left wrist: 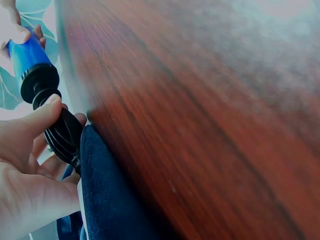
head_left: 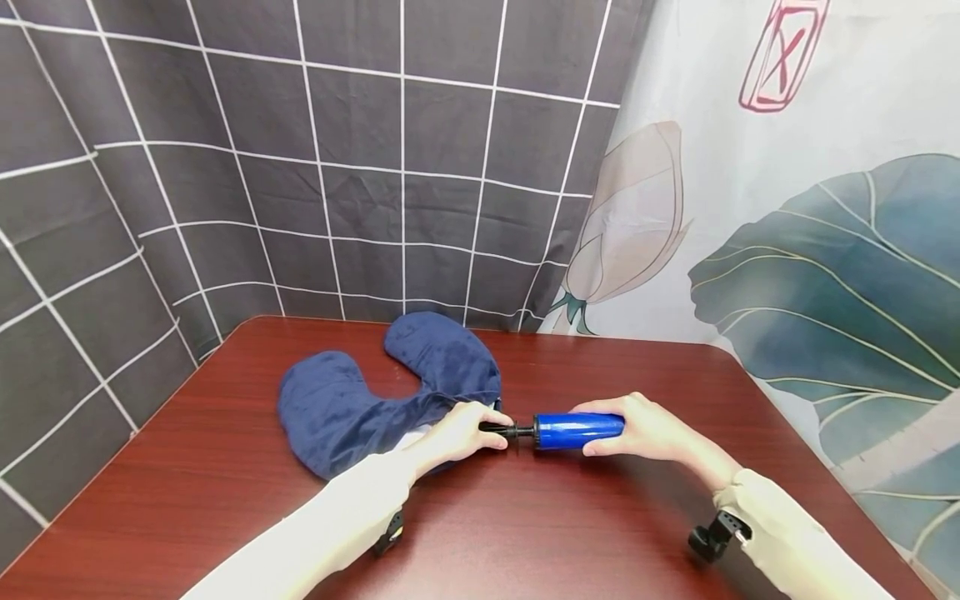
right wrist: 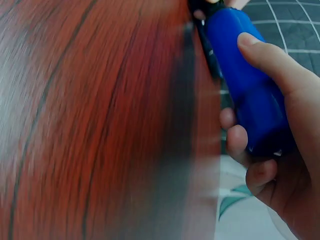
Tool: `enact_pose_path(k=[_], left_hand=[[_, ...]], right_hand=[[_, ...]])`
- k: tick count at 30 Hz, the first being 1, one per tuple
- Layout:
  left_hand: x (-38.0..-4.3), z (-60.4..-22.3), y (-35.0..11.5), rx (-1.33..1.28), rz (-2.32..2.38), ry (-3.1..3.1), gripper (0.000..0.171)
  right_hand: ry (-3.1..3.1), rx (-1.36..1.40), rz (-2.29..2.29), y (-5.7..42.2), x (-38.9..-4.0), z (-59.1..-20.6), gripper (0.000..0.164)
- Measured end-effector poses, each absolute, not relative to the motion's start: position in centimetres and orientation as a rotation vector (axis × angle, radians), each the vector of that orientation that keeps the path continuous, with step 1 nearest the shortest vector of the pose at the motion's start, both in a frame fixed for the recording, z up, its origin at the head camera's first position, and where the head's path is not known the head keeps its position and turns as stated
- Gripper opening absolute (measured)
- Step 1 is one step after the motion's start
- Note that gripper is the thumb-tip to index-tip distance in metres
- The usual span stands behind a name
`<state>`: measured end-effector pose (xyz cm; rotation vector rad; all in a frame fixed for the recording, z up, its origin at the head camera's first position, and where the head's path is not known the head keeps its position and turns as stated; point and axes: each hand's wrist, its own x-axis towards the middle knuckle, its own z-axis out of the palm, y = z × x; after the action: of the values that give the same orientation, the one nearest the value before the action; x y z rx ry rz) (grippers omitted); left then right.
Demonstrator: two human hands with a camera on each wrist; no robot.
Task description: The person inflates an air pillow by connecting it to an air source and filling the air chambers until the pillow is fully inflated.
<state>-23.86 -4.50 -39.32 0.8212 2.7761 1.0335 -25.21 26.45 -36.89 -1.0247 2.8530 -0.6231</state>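
A blue hand pump (head_left: 577, 431) with a black end lies level above the table, in the middle of the head view. My right hand (head_left: 637, 429) grips its blue barrel, the thumb along one side and the fingers curled round the other in the right wrist view. My left hand (head_left: 468, 429) pinches the black end piece (left wrist: 64, 132) of the pump between thumb and fingers. Beside and partly behind the left hand lies a navy U-shaped neck pillow (head_left: 382, 408). Its zipped edge (left wrist: 85, 175) shows close to the left hand, and a whitish patch peeks out under the wrist.
The reddish-brown wooden table (head_left: 480, 533) spreads under both hands. A dark grid-patterned curtain (head_left: 360, 167) hangs behind it, and a white cloth with a leaf and flower print (head_left: 825, 275) hangs at the right. Each sleeve carries a black wrist camera (head_left: 716, 533).
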Motion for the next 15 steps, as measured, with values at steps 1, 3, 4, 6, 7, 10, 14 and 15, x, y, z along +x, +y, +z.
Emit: enact_pose_path(k=[1, 3, 4, 6, 7, 10, 14, 15], left_hand=[[-23.9, -39.3, -4.5, 0.825, 1.029, 2.778, 0.029], [-23.9, -39.3, -4.4, 0.827, 1.029, 2.777, 0.029], [-23.9, -39.3, -4.4, 0.828, 1.027, 2.777, 0.029], [-23.9, -39.2, -4.4, 0.828, 1.027, 2.776, 0.029], [-23.9, -39.2, -4.4, 0.829, 1.027, 2.775, 0.029], [-23.9, -39.4, -4.4, 0.841, 1.027, 2.774, 0.028], [-23.9, -39.6, -4.4, 0.854, 1.029, 2.776, 0.027], [-23.9, -39.6, -4.4, 0.856, 1.029, 2.777, 0.026]], right_hand=[[2.851, -1.025, -0.625, 26.9, -25.2, -36.9, 0.05], [2.847, -1.03, -0.632, 27.7, -25.2, -36.8, 0.051], [2.849, -1.034, -0.635, 28.1, -25.1, -36.7, 0.051], [2.857, -1.044, -0.636, 28.9, -25.1, -36.7, 0.051], [2.86, -1.047, -0.634, 29.3, -25.1, -36.7, 0.051], [2.871, -1.05, -0.64, 30.5, -24.9, -36.5, 0.05], [2.894, -1.021, -0.645, 31.9, -24.6, -36.4, 0.048], [2.906, -1.007, -0.641, 32.2, -24.6, -36.3, 0.048]])
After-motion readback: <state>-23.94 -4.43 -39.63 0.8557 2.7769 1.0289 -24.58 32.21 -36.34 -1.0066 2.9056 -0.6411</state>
